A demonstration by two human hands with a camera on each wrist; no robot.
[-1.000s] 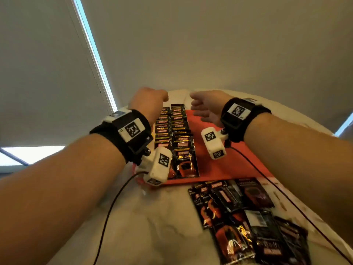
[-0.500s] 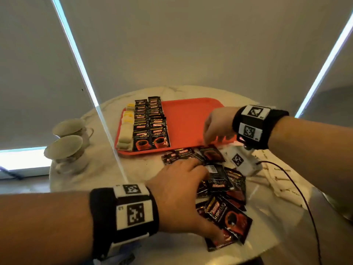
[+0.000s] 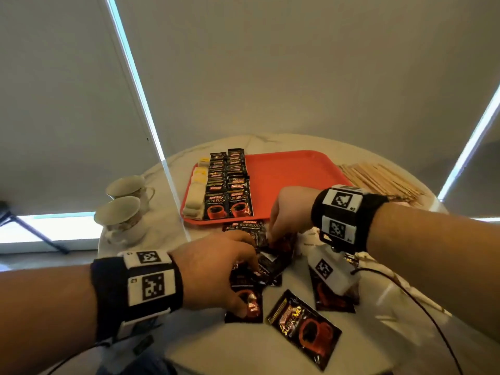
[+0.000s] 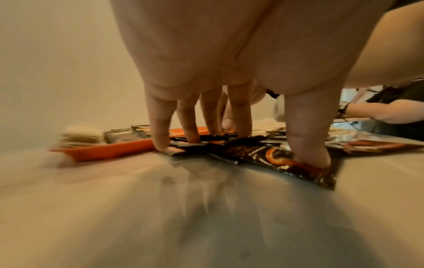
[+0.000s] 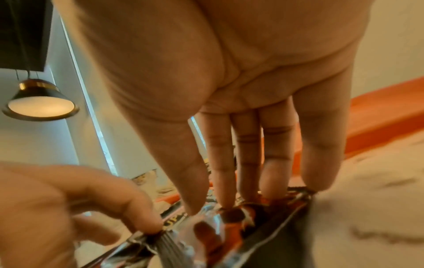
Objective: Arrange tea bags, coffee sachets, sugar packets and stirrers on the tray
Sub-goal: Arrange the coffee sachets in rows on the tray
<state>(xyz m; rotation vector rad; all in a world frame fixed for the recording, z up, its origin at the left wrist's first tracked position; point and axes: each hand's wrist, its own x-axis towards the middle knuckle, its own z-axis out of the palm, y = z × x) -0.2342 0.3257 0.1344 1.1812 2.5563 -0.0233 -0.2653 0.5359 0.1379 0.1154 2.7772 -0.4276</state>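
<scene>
A red tray (image 3: 292,182) sits on a round marble table (image 3: 167,228). Two columns of black coffee sachets (image 3: 230,190) fill its left part, beside a column of pale tea bags (image 3: 194,196). Loose coffee sachets (image 3: 270,258) lie piled in front of the tray. My left hand (image 3: 247,288) presses the pile's near side with spread, straight fingers (image 4: 160,137), thumb on one sachet (image 4: 275,156). My right hand (image 3: 276,236) sets straight fingertips (image 5: 273,181) on the far side of the pile. Wooden stirrers (image 3: 378,180) lie right of the tray.
Two teacups (image 3: 123,188) (image 3: 119,217) stand at the table's left edge. One coffee sachet (image 3: 303,326) lies alone near the front edge, another (image 3: 330,299) under my right wrist. Pale paper packets (image 3: 305,235) lie right of the pile. A cable trails off the right side.
Both hands left the far end of the tray and came down onto the loose sachets. Over the last half second they have drawn closer together on the pile.
</scene>
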